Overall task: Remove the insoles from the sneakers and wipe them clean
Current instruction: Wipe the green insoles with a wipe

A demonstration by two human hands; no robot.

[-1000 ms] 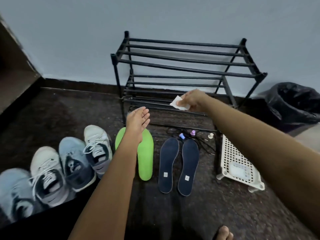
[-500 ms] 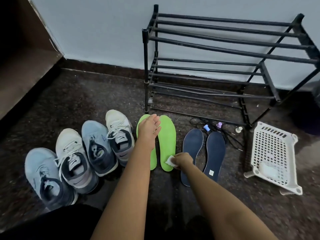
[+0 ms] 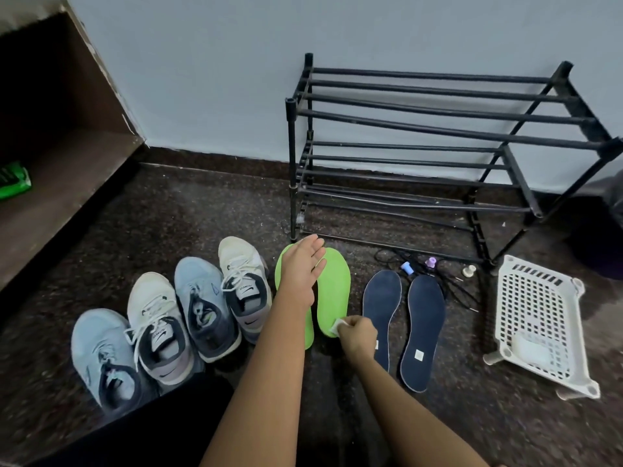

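Observation:
Two bright green insoles lie side by side on the dark floor. My left hand [image 3: 301, 267] rests flat with straight fingers on the toe end of the left green insole [image 3: 281, 269]. My right hand [image 3: 358, 333] pinches a small white wipe [image 3: 338, 325] against the heel end of the right green insole [image 3: 333, 291]. Two dark blue insoles [image 3: 382, 305] [image 3: 423, 328] lie to the right of them. Several sneakers stand in a row on the left, among them a white one [image 3: 242, 284] beside the green insoles and a light blue one [image 3: 202, 305].
A black metal shoe rack [image 3: 438, 129] stands against the wall behind the insoles. Black cords and small spools [image 3: 408, 267] lie at its foot. A white perforated plastic rack [image 3: 536, 318] lies at the right. A brown cabinet [image 3: 67, 129] fills the left.
My right hand came down from the shoe rack with the wipe to the heel of the right green insole. My left hand stayed on the left green insole.

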